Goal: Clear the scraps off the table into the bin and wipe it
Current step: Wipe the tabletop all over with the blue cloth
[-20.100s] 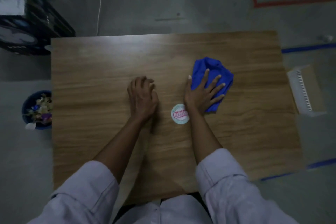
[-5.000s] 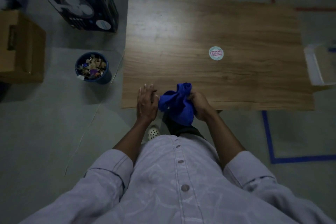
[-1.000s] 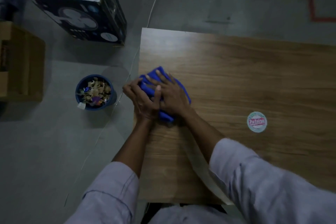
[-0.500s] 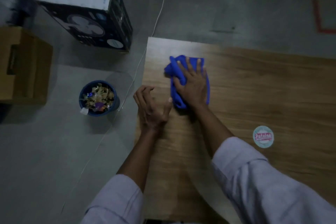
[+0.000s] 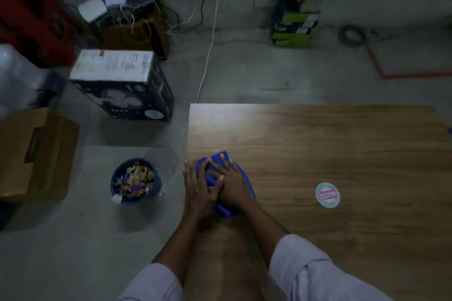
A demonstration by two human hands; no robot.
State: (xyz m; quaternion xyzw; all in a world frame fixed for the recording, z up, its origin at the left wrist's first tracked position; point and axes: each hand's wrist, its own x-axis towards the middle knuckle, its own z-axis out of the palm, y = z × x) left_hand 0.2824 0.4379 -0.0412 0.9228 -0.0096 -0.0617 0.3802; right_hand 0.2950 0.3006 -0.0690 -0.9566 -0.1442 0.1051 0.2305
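as left hand [image 5: 197, 192], right hand [image 5: 233, 189] press cloth [image 5: 224, 212], sticker [image 5: 327, 195] lettering blurred

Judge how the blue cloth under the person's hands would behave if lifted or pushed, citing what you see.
Probably floppy: the blue cloth lies bunched in folds under the right hand, so it would likely sag when lifted. Thin folds suggest it is light. Pushed, it should slide over the smooth table rather than roll.
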